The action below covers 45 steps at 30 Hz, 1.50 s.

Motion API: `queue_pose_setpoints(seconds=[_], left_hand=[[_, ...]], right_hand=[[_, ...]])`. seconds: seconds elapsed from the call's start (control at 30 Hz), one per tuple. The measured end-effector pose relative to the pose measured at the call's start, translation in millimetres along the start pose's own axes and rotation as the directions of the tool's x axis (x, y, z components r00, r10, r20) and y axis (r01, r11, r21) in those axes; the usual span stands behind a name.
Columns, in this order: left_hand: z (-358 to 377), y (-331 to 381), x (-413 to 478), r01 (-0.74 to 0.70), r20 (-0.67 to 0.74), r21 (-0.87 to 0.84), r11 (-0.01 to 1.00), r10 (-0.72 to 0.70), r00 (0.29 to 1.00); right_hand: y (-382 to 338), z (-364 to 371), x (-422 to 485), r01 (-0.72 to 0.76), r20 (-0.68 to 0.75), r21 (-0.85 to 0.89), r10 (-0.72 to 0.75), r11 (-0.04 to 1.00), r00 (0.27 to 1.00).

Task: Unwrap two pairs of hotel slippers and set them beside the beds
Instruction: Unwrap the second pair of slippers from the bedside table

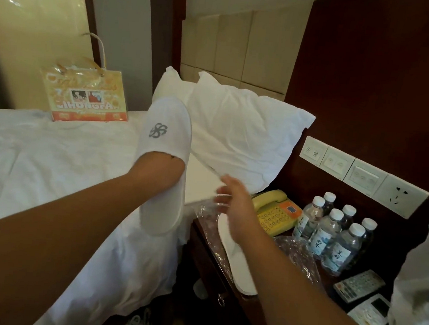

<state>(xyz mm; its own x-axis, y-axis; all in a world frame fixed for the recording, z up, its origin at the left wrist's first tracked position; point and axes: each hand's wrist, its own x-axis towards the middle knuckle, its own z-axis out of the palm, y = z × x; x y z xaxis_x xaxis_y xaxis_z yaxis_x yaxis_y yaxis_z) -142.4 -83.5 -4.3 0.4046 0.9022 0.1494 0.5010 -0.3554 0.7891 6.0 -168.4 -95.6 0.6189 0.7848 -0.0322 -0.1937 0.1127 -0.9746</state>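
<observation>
A white slipper [162, 163] with a grey logo is raised over the left bed [39, 162], toe pointing up. My left hand [160, 166] is pushed inside it, so the fingers are hidden and only the wrist shows. A second white slipper [229, 257] lies on the dark nightstand [206, 268], partly on a crumpled clear plastic wrapper [207, 215]. My right hand [235, 205] hovers just above that slipper and wrapper, fingers spread, holding nothing.
On the nightstand stand a yellow telephone [274, 211], several water bottles [337, 232] and two remote controls [358, 285]. Two pillows [236, 133] and an orange gift bag [84, 96] sit on the bed. White linen [418, 283] fills the right edge. Shoes [137, 324] lie on the floor.
</observation>
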Motion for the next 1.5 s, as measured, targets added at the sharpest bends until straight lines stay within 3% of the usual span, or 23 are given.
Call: queue_pose_setpoints(seconds=[0.1, 0.23, 0.3, 0.4, 0.5, 0.7, 0.8, 0.9, 1.1, 1.27, 1.4, 1.43, 1.5], left_hand=[[12, -18, 5, 0.021, 0.026, 0.162, 0.987, -0.025, 0.999], [28, -40, 13, 0.013, 0.007, 0.233, 0.973, -0.015, 1.000], [33, -48, 18, 0.022, 0.019, 0.257, 0.966, -0.028, 0.999], [38, -57, 25, 0.057, 0.029, 0.278, 0.959, -0.067, 0.997], [37, -65, 28, 0.048, 0.006, 0.253, 0.966, -0.051, 0.999], [22, -60, 19, 0.080, 0.012, 0.232, 0.969, -0.085, 0.996], [12, -45, 12, 0.047, 0.004, 0.222, 0.974, -0.050, 0.999], [-4, -28, 2, 0.048, 0.007, 0.212, 0.976, -0.051, 0.999], [-53, -1, -23, 0.047, -0.065, 0.154, 0.987, -0.038, 0.997], [-112, 14, -50, -0.022, -0.156, 0.142, 0.990, 0.044, 0.987], [-165, 23, -70, -0.001, -0.259, 0.075, 0.997, 0.021, 0.966], [-179, 25, -77, 0.010, -0.269, 0.039, 0.999, 0.001, 0.963], [-202, 27, -91, -0.018, -0.306, 0.074, 0.997, 0.040, 0.951]], right_hand=[[38, -61, 37, -0.170, -0.277, -0.317, 0.081, 0.933, 0.958], [104, -84, 51, -0.506, -0.324, -0.498, 0.390, 0.704, 0.862], [122, -83, 53, -0.523, -0.357, -0.572, 0.382, 0.632, 0.852], [136, -79, 59, -0.487, -0.422, -0.723, 0.245, 0.489, 0.873], [137, -71, 64, -0.417, -0.399, -0.811, 0.134, 0.410, 0.907], [108, -46, 56, -0.305, -0.404, -0.760, -0.051, 0.573, 0.913], [80, -28, 50, -0.095, -0.289, -0.812, -0.256, 0.576, 0.922], [42, -6, 38, 0.130, -0.180, -0.804, -0.445, 0.581, 0.877], [-39, 51, -10, 0.404, -0.067, -0.655, -0.582, 0.639, 0.811], [-100, 104, -55, 0.552, 0.215, -0.681, -0.588, 0.482, 0.780], [-144, 143, -93, 0.586, 0.249, -0.693, -0.623, 0.420, 0.741], [-155, 151, -103, 0.622, 0.265, -0.668, -0.650, 0.408, 0.712], [-175, 166, -123, 0.747, 0.338, -0.604, -0.760, 0.277, 0.555]])
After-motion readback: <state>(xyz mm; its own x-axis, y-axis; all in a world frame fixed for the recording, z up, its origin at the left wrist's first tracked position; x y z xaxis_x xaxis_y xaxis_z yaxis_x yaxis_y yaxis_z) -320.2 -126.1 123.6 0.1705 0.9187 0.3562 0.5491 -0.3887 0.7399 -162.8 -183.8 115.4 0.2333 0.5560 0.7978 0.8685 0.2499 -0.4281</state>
